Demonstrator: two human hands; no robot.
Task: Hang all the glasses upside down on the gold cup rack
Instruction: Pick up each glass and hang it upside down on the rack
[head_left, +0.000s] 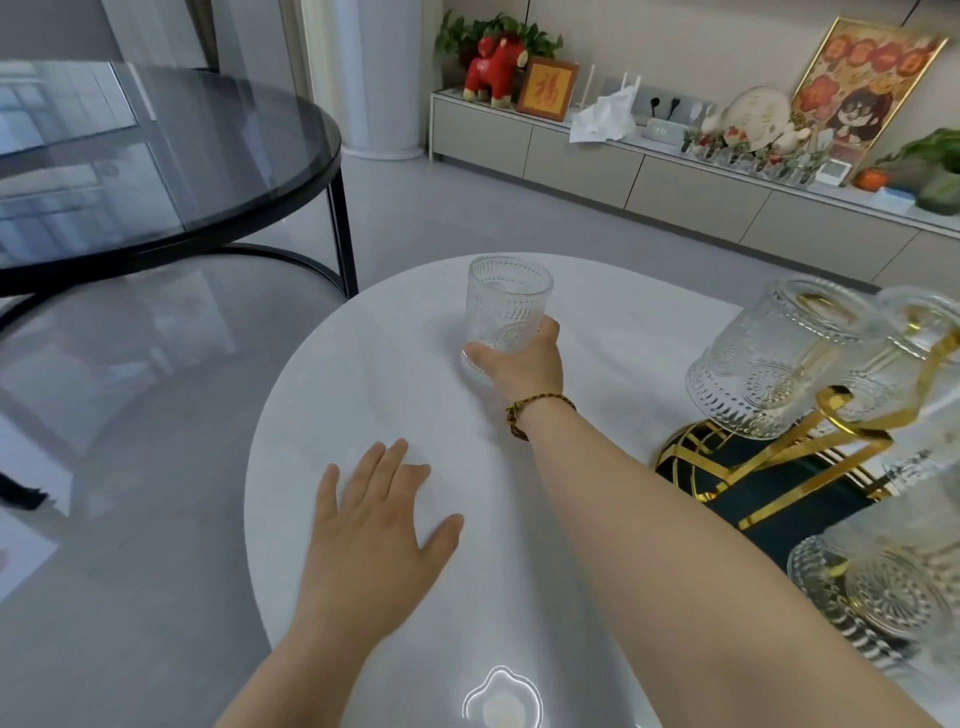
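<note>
A clear embossed glass (506, 306) stands upright near the far edge of the white round table (374, 374). My right hand (524, 358) is wrapped around its lower part, thumb on the left side. My left hand (374, 525) lies flat on the table with fingers spread, holding nothing. At the right stands the gold cup rack (841, 431) on a dark green base. Several glasses hang upside down on it, one large at upper right (769, 358) and another at lower right (883, 587).
A dark round glass table (156, 156) on black legs stands at the left, across the grey floor. A long low cabinet (675, 176) with a red plush toy, frames, plants and small items runs along the back wall.
</note>
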